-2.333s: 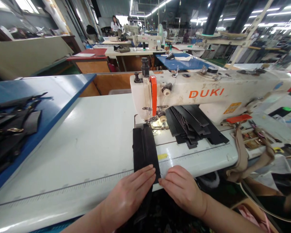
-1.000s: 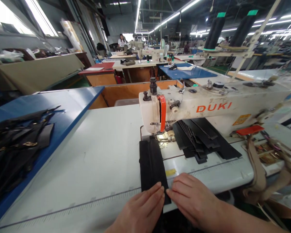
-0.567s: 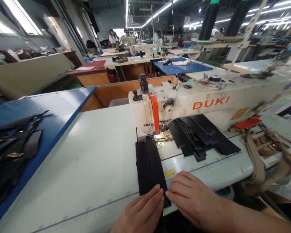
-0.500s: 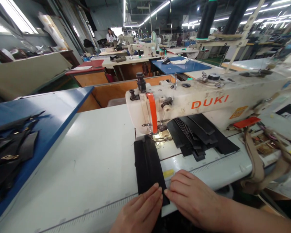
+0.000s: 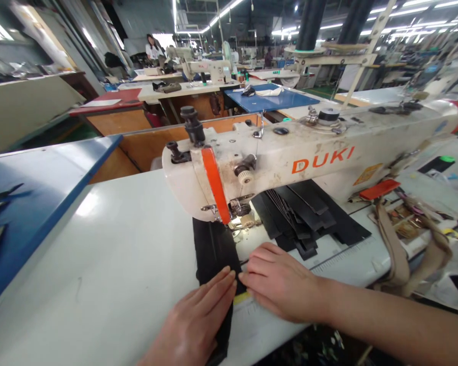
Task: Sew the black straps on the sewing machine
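A long black leather strip [image 5: 213, 254] lies flat on the white sewing table [image 5: 99, 264], its far end at the presser foot [image 5: 238, 213] of a DUKI sewing machine [image 5: 290, 152] and its near end drooping past the table edge. The left hand [image 5: 191, 317] rests on it, fingers together and flat, not gripping. The right hand [image 5: 280, 282] lies open beside it, fingertips touching its right edge. A stack of black strips [image 5: 293, 213] sits just beyond, under the machine's arm. Farther off, a co-worker [image 5: 152, 51] stands among rows of machines.
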Motion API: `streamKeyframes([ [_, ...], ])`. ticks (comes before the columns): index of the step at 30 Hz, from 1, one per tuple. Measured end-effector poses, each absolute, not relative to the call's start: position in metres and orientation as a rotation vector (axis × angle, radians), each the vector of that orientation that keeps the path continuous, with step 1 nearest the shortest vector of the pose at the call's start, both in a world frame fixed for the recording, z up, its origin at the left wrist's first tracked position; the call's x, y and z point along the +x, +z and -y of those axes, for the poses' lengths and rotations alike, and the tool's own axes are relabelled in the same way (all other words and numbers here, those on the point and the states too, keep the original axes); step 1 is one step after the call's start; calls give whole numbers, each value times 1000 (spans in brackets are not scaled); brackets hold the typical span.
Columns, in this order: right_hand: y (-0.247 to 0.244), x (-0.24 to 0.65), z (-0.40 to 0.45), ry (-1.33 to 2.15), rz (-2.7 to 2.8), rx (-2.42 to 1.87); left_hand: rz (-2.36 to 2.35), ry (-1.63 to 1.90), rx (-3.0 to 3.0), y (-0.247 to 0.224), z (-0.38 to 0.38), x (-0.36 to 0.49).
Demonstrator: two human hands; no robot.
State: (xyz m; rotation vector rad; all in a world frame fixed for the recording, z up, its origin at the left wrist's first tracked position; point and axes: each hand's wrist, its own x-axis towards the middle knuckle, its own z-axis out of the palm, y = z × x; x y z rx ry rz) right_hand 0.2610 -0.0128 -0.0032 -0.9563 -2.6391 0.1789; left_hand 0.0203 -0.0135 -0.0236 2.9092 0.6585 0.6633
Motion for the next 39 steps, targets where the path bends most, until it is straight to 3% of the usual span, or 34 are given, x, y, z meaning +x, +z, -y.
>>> streamKeyframes([
  [28, -10, 250, -32, -89, 2417, -1160, -1038, 761, 2831, -25, -81, 29],
  [33, -11, 252, -27, -17, 2352, -1146, -1028, 774, 2796, -20, -54, 19],
  [39, -8, 239, -6, 71, 2289, -1031, -1095, 797, 2710, -13, 29, 0],
])
